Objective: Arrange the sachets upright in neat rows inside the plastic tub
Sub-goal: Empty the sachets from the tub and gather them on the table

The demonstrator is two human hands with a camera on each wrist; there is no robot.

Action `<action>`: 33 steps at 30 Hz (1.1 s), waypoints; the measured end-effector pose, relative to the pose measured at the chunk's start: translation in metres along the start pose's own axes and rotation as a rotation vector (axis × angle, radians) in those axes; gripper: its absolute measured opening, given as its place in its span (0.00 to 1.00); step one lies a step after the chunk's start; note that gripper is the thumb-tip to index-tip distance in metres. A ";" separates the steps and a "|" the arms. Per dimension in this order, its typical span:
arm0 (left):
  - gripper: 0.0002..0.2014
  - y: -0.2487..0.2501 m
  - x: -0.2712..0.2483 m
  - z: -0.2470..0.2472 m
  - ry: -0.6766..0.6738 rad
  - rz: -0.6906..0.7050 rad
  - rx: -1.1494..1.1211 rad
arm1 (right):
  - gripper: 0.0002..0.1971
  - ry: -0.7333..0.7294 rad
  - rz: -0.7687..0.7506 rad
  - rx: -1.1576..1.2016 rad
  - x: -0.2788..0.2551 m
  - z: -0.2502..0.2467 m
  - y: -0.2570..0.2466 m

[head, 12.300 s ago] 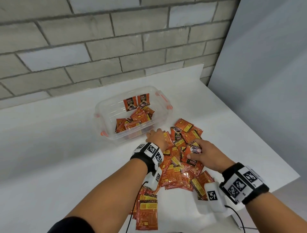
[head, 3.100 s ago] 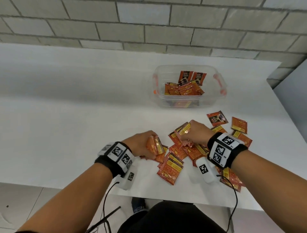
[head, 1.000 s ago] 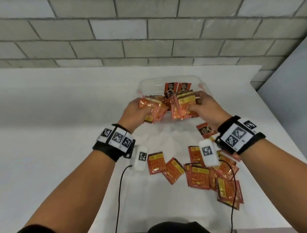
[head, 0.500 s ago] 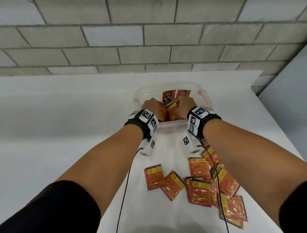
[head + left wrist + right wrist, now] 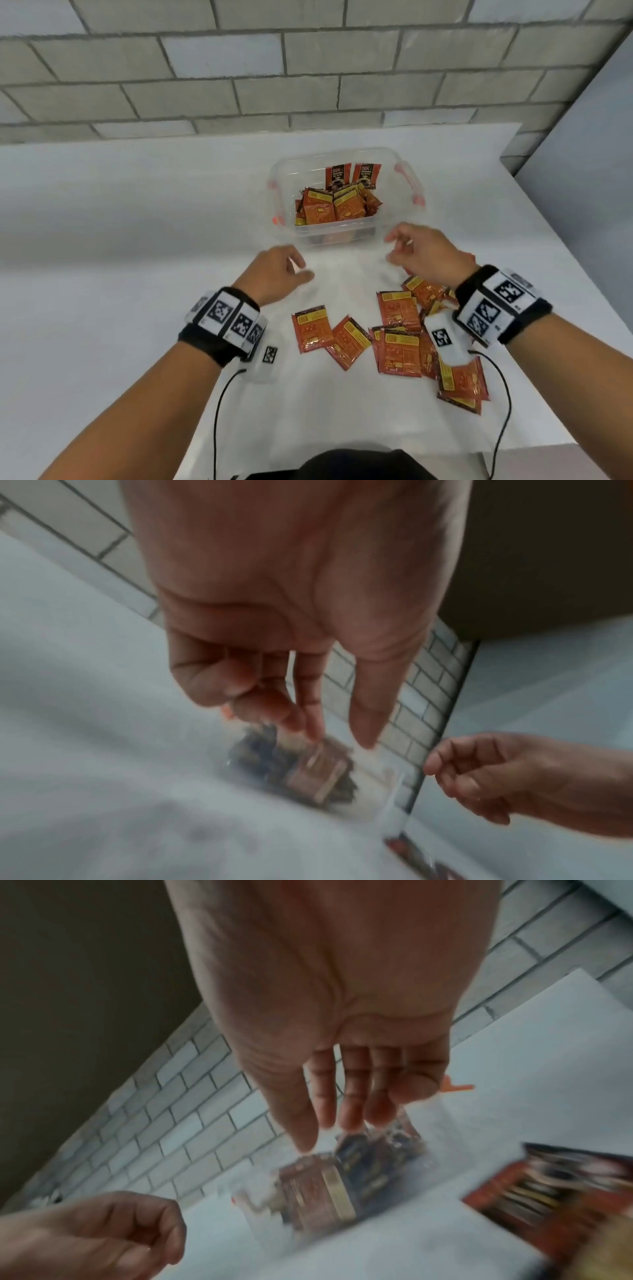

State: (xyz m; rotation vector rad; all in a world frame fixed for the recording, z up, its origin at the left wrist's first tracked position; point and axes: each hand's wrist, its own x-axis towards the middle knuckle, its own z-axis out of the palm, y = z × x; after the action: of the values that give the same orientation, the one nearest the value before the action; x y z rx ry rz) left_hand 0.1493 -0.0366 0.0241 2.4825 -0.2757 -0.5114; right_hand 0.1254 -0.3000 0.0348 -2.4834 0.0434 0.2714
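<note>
You are hovering your left hand [image 5: 275,272] and right hand [image 5: 423,255], both released and empty, between the plastic tub [image 5: 404,222] and the loose sachets [image 5: 399,337] on the tabletop [image 5: 102,274], probably needing another handful next.

White table [image 5: 102,240] – grey brick wall [image 5: 205,68] behind

1 clear plastic tub [image 5: 404,192] on 1 white table [image 5: 137,274]; 2 hands, left hand [image 5: 274,274] and right hand [image 5: 428,255], both empty; 2 sachets [image 5: 352,174] upright at the tub's far wall; the jumbled sachets before them and the loose sachets [image 5: 397,329] on the table overlap too much to count.
</note>
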 end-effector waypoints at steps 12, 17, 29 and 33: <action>0.39 -0.015 -0.013 0.071 -0.183 -0.032 0.307 | 0.32 -0.271 -0.012 -0.606 -0.019 0.052 0.028; 0.28 -0.018 -0.010 0.061 -0.177 -0.079 0.268 | 0.28 -0.223 0.023 -0.491 -0.015 0.052 0.026; 0.35 0.004 -0.027 0.081 -0.434 0.109 0.098 | 0.21 -0.424 0.075 -0.223 -0.057 0.042 0.019; 0.45 0.014 -0.021 0.096 -0.402 0.202 0.264 | 0.24 -0.480 0.081 -0.290 -0.068 0.056 0.018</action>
State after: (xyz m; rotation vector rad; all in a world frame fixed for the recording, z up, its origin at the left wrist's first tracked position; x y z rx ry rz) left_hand 0.0886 -0.0896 -0.0345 2.5429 -0.7888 -0.9372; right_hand 0.0471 -0.2835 -0.0060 -2.6326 -0.1025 0.9595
